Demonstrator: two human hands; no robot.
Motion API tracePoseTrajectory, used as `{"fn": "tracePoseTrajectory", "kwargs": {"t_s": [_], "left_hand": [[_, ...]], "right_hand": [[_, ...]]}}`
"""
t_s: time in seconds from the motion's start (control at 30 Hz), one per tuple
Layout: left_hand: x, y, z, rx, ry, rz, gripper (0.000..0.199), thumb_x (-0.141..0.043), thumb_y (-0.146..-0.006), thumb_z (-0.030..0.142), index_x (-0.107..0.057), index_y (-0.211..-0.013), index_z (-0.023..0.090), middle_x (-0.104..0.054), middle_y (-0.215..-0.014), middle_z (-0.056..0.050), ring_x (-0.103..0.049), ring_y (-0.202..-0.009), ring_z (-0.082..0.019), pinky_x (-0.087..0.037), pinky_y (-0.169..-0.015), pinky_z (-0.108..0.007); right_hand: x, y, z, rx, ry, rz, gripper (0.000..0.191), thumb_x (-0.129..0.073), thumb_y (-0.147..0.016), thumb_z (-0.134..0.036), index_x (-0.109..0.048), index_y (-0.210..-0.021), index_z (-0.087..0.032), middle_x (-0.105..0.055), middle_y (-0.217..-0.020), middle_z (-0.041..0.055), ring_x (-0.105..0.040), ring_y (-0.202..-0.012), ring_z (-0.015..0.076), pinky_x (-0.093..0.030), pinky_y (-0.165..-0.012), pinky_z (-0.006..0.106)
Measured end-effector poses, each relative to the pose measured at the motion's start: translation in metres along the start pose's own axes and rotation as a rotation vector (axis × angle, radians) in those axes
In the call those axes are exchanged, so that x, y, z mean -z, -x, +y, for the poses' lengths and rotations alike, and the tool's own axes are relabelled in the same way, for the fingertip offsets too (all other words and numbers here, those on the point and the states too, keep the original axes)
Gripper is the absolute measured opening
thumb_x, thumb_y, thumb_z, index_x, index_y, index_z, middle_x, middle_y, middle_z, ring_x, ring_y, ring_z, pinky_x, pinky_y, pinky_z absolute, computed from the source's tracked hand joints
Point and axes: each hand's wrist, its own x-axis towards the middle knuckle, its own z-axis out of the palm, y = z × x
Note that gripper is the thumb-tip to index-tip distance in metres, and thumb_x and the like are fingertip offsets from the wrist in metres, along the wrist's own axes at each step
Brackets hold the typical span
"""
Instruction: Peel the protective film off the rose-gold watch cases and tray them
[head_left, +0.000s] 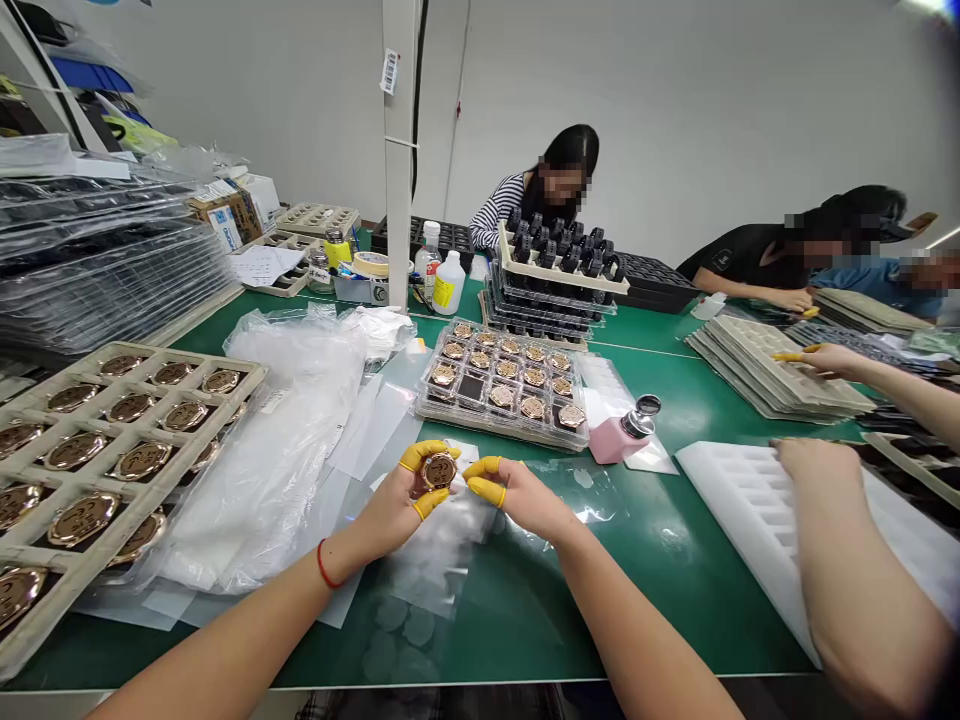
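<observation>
My left hand [397, 505], with yellow finger cots and a red string at the wrist, grips a round watch case [439, 470] with a rose-gold rim and a brown face. Just to its right is my right hand [517, 492], also in yellow finger cots. Its thumb and fingertip are pinched together beside a bit of white material [463, 455]; what they hold, if anything, I cannot make out. Beyond the hands sits a clear plastic tray [499, 425] of similar gold cases, one pocket showing dark. Below them lies clear film with round pieces [397, 625].
At left, a beige tray [169, 405] holds more cases beside plastic bags [277, 450]. A pink pump bottle [619, 435] stands right of the clear tray. Another person's arm [862, 560] reaches over white foam [739, 500] at right. Stacked trays [551, 270] and co-workers are behind.
</observation>
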Motion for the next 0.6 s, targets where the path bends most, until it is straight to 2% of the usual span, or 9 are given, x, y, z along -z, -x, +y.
{"fn": "tracePoseTrajectory", "kwargs": {"t_s": [0.07,0.13,0.3,0.43,0.6], "left_hand": [[-0.001,0.001,-0.002,-0.005,0.017,-0.032,0.043,-0.059,-0.082,0.027,-0.038,-0.119,0.025,-0.05,-0.124,-0.008,-0.057,-0.103,-0.02,-0.048,-0.089,-0.037],[-0.003,0.001,-0.003,-0.007,0.008,-0.06,0.042,-0.059,-0.082,0.026,-0.038,-0.119,0.024,-0.05,-0.124,-0.009,-0.057,-0.103,-0.021,-0.049,-0.088,-0.036],[-0.004,0.002,-0.002,0.032,-0.042,-0.085,0.041,-0.058,-0.083,0.026,-0.039,-0.119,0.023,-0.052,-0.121,-0.008,-0.057,-0.102,-0.019,-0.047,-0.09,-0.035],[-0.004,0.002,0.001,0.048,-0.014,-0.09,0.043,-0.059,-0.082,0.025,-0.038,-0.119,0.023,-0.053,-0.12,-0.008,-0.057,-0.101,-0.019,-0.048,-0.088,-0.033],[-0.006,0.002,0.008,0.078,-0.072,-0.109,0.042,-0.057,-0.081,0.023,-0.039,-0.12,0.023,-0.052,-0.118,-0.008,-0.057,-0.099,-0.019,-0.048,-0.085,-0.032]], "right_hand": [[0.0,0.0,0.001,0.041,0.059,0.096,0.02,-0.055,-0.08,-0.036,-0.062,-0.085,-0.019,-0.062,-0.095,0.003,-0.054,-0.091,0.0174,-0.041,-0.082,0.032],[-0.002,0.0,0.001,0.062,0.144,0.134,0.014,-0.055,-0.08,-0.033,-0.061,-0.08,-0.019,-0.061,-0.094,0.0024,-0.053,-0.091,0.0173,-0.04,-0.082,0.032],[-0.006,0.001,0.003,0.101,0.28,0.122,0.009,-0.056,-0.079,-0.029,-0.059,-0.079,-0.021,-0.061,-0.092,0.0016,-0.052,-0.091,0.0173,-0.039,-0.081,0.031],[-0.005,0.0,0.004,0.054,0.248,0.093,0.01,-0.054,-0.078,-0.028,-0.06,-0.079,-0.02,-0.061,-0.091,0.0014,-0.053,-0.086,0.0164,-0.04,-0.078,0.03],[-0.005,-0.001,0.002,0.09,0.195,0.057,0.004,-0.053,-0.074,-0.019,-0.057,-0.074,-0.019,-0.06,-0.085,0.0012,-0.053,-0.083,0.0161,-0.04,-0.076,0.03]]}}
